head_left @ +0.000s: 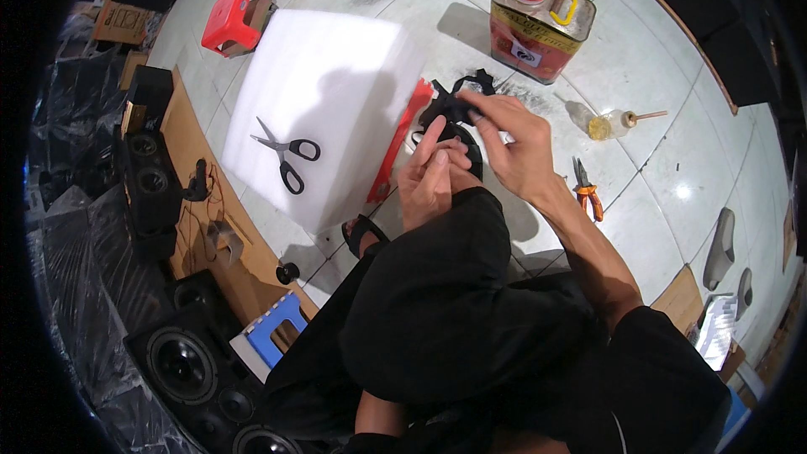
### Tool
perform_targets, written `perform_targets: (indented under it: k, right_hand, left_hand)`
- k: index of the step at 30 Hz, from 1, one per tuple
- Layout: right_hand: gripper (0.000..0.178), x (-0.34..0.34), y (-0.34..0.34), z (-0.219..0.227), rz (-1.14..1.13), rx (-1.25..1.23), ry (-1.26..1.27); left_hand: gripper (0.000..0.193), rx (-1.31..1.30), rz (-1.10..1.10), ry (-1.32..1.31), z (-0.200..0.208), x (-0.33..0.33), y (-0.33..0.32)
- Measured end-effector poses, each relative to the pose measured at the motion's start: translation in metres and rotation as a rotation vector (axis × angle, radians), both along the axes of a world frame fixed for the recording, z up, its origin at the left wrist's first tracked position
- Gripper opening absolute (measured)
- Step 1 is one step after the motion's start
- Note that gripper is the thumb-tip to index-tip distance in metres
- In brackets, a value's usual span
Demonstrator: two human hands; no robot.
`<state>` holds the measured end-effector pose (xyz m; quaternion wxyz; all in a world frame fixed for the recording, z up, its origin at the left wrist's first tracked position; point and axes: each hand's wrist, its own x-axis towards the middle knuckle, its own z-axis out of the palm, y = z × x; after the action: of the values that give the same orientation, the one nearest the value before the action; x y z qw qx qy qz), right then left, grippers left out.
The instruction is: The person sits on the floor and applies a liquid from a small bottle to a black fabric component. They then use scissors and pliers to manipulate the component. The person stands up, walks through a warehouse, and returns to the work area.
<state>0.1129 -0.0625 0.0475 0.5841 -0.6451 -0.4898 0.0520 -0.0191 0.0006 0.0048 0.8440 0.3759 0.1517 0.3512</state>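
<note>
My left hand [427, 187] is raised in front of my bent knee, fingers bent and pressed together. Whatever they pinch, if anything, is too small to make out. Just to its right, my right hand [519, 141] reaches forward with thumb and index finger apart. I see nothing between those fingertips, though dark material behind them makes this hard to judge. Beyond and below both hands lie black strap-like scraps [440, 108] on the floor, partly covered by the fingers. A red strip [402, 145] runs along the white foam block, left of the hands.
Black-handled scissors [290, 152] lie open on the white foam block [336, 50]. A metal can with a red cap [542, 34], a small bottle with a stick [619, 124] and orange-handled pliers [589, 193] are on the tiles. Speakers [181, 363] and a red stool [234, 21] stand left.
</note>
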Motion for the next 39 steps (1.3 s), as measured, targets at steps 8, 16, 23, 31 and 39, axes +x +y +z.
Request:
perform_targets:
  k: [8, 16, 23, 31, 39]
  right_hand:
    - [0.043, 0.042, 0.006, -0.028, 0.38, 0.032, -0.563]
    - [0.031, 0.025, 0.001, -0.013, 0.132, -0.036, -0.109]
    - [0.033, -0.008, 0.01, 0.001, 0.305, -0.072, 0.187]
    - [0.016, 0.01, 0.023, -0.016, 0.369, -0.191, 0.843]
    - [0.011, -0.007, 0.039, -0.028, -0.036, -0.181, 0.795]
  left_hand:
    - [0.045, -0.076, -0.12, -0.175, -0.002, -0.006, 0.0]
    - [0.045, -0.174, -0.126, -0.271, 0.004, -0.006, -0.002]
    - [0.049, -0.293, -0.157, -0.238, 0.001, -0.01, 0.0]
    - [0.065, -0.314, -0.299, -0.357, -0.004, -0.006, 0.002]
    - [0.068, -0.19, -0.37, -0.064, 0.011, -0.004, 0.002]
